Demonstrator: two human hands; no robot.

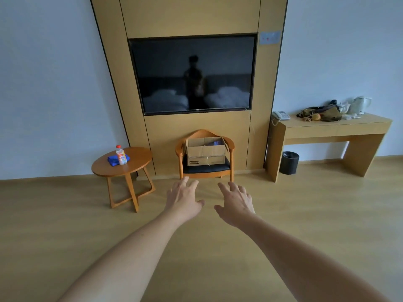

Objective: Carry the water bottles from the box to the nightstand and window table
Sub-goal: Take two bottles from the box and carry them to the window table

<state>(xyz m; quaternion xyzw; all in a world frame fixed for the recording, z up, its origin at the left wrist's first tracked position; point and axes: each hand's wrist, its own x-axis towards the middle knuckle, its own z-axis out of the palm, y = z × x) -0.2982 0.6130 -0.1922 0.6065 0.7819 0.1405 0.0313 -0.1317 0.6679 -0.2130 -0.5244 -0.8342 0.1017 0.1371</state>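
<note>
Open cardboard box (206, 151) on a chair seat, red-capped water bottle (121, 155) upright on round table (135, 168)

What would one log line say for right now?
left hand: open, empty | right hand: open, empty | cardboard box: on chair | bottle: on round table

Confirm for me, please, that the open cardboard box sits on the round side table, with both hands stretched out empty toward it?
Not quite: the head view shows the cardboard box on the wooden chair, not the round side table. The left hand and right hand do stretch toward it, empty.
</note>
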